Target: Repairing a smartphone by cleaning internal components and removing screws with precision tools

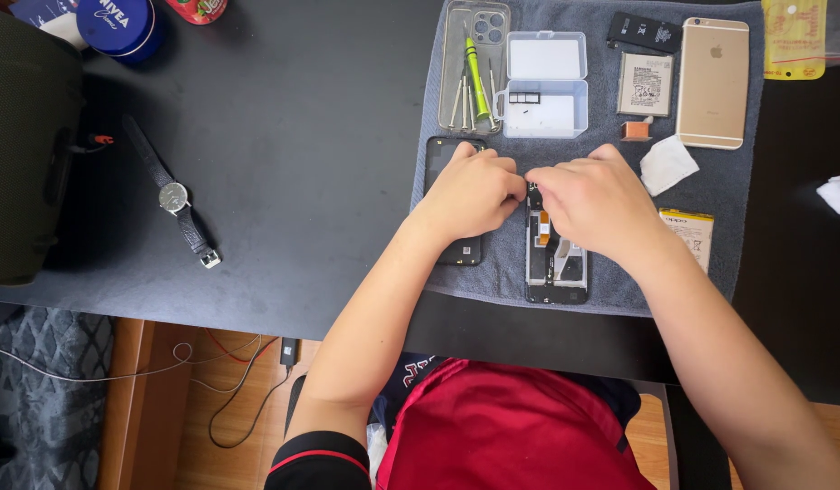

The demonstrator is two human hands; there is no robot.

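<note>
Head camera showed the left hand (470,192) and the right hand (594,201) with fingers curled narrow, meeting over the top end of the opened phone (556,259) on the grey towel (710,195); whether they pinched a small part I cannot tell. Left hand lay partly over the black back cover (456,245). Judged: small, steady finger pressure suits here. Screwdrivers (472,86) and a clear parts box (544,86) lay beyond

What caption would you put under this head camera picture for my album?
Two hands, left hand and right hand, work on an opened phone on a grey towel.
</note>
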